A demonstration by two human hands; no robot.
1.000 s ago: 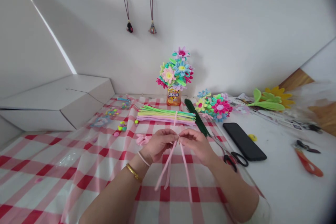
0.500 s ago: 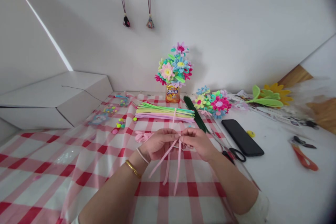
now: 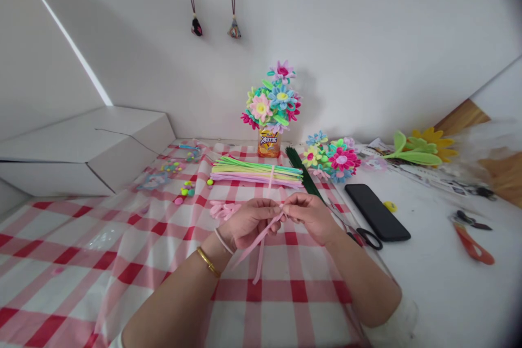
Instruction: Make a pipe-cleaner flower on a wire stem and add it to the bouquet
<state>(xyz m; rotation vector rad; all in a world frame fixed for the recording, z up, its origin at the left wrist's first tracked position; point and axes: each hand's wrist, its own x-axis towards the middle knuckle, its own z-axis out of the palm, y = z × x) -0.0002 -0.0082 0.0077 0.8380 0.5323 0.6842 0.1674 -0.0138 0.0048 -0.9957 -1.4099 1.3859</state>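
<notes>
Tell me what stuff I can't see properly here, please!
All in the head view:
Where the pink strips meet: fingers of the left hand and right hand cover it.
Part of the scissors: behind the right forearm.
Inside the white box: its closed top hides it.
Print on the papers: too small and blurred.

Having box [image 3: 130, 136] left, pipe cleaners [image 3: 256, 173] on cloth [image 3: 81, 261], flowers [image 3: 281, 97] in container [image 3: 268, 144] behind. Seeing phone [image 3: 377, 212] right of scissors [image 3: 353, 228], snips [image 3: 468, 243] farther right, charms [image 3: 196, 27] on wall [image 3: 367, 38].
</notes>
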